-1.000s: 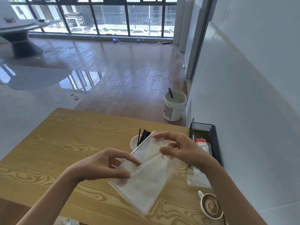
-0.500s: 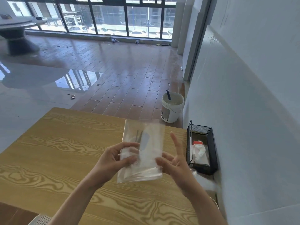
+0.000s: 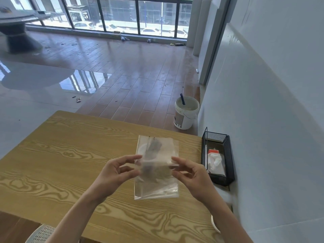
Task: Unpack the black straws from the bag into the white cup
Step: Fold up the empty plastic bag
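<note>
Clear plastic, the bag hangs upright above the bench between both hands, its long axis running near to far, its far edge up and its near edge lowest. On the left, the left hand pinches the bag's left edge about halfway along, thumb and fingers curled on the film. On the right, the right hand pinches the right edge at much the same height, fingers curled likewise. Both hands touch the bag, so neither is nearer; it sits straight between them, just beyond the fingertips.

Behind the film, on the far side, a blurred dark streak and a pale curve show through. These are probably the straws standing in the cup, judging by the task, but the film smears them and I cannot tell how many straws there are or whether any remain in the bag. The bag looks flat and near empty; a brownish smudge at its middle may be bench grain or reflection. Which end is its mouth cannot be made out.

Further right, a black mesh tray stands against the wall holding something white and red. A white rim at the near right is cut off by the right forearm.
</note>
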